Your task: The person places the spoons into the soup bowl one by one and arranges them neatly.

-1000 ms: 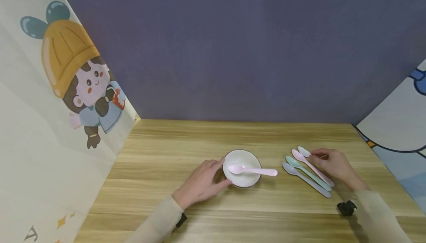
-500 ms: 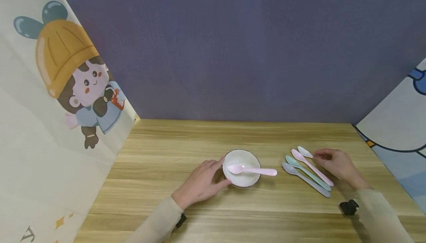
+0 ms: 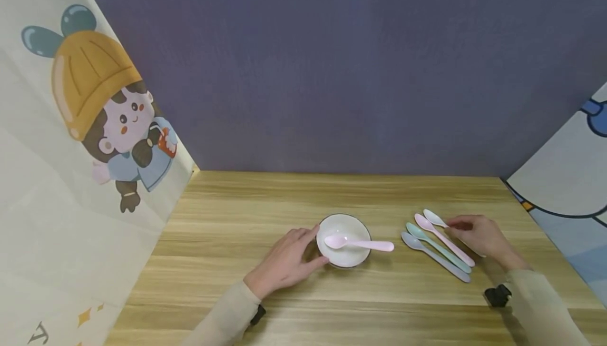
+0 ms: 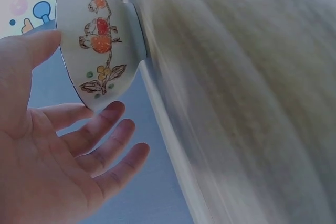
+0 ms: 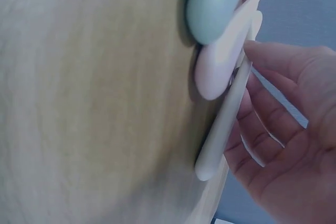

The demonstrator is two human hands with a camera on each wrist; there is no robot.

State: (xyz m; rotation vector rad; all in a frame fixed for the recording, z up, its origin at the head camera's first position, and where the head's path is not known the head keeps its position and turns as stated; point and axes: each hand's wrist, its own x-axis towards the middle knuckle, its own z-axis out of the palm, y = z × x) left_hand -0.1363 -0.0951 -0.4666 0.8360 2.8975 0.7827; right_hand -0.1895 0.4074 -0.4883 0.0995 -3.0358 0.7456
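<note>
My left hand [image 3: 284,264] holds a white bowl [image 3: 349,224] at its left side, thumb and fingertips on the rim. Fruit patterns decorate the bowl's outer wall [image 4: 122,32] in the left wrist view. A pale pink spoon [image 3: 362,244] lies in the bowl, its handle over the right rim. My right hand [image 3: 479,236] pinches a white spoon [image 3: 433,217] by the handle [image 5: 223,124], with thumb against fingers. Beside it lie another pink spoon [image 3: 448,242], a mint green spoon [image 3: 438,247] and a greyish lilac spoon [image 3: 437,257], side by side at a slant.
The wood-grain table [image 3: 303,309] bears everything. A dark blue-grey panel [image 3: 303,72] rises at its back edge. A light wall [image 3: 57,230] with a cartoon figure stands on the left, and a printed panel [image 3: 555,172] on the right.
My right hand has shifted slightly right along the white spoon's handle, showing more of the handle. The left hand and bowl stay in place.
</note>
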